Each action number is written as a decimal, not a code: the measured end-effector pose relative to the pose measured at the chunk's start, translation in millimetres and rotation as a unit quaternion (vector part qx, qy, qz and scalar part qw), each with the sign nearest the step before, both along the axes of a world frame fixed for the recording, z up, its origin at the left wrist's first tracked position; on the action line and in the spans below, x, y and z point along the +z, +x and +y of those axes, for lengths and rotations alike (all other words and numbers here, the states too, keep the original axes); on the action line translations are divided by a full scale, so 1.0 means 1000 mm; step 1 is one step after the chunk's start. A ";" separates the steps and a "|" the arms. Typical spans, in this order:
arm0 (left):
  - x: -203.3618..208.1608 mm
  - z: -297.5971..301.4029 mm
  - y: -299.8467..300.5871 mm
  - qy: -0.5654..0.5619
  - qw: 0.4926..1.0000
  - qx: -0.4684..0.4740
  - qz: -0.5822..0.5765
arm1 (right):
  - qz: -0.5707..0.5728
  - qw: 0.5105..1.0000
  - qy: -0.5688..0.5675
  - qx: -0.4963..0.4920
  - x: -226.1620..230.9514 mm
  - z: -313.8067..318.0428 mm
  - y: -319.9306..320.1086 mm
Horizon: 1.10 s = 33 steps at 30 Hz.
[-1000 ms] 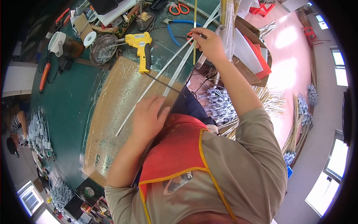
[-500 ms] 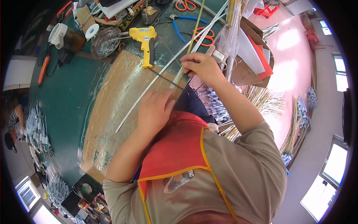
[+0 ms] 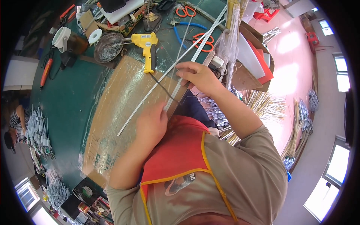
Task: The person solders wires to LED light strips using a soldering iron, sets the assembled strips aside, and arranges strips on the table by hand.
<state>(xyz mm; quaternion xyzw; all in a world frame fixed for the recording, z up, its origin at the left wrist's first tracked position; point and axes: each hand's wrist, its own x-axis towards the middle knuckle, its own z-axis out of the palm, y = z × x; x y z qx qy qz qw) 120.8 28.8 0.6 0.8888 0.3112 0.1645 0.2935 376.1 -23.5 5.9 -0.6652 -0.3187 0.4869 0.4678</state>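
Observation:
My right hand (image 3: 198, 78) is pinched closed near the right edge of the cardboard, around a thin pale strip (image 3: 185, 43) that runs up from the fingers. Lower and to the left, my left hand (image 3: 152, 119) hovers by the lower part of a white strip; its fingers are blurred and partly hidden. Another long white strip (image 3: 144, 100) slants across the film-covered cardboard (image 3: 108, 101). Beyond my hands lies a yellow soldering gun (image 3: 147, 48) with a black handle grip, its dark cord trailing toward my lap.
A dish of solder scraps (image 3: 108, 48), blue-handled pliers (image 3: 182, 28) and orange-handled scissors (image 3: 203, 42) lie at the far side. On the right stand a cardboard box (image 3: 245, 77) and bundles of wired strips (image 3: 264, 107). Another person (image 3: 17, 122) is at the far left.
Both hands have shifted slightly left, the right one lower on its strip. The yellowish strip by the right hand now shows as a thin pale line. The dark cord hangs lower.

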 end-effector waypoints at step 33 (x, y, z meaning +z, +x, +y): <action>-0.018 -0.016 -0.172 0.129 0.976 0.145 0.100 | -0.537 0.820 0.043 -0.193 0.011 0.251 0.238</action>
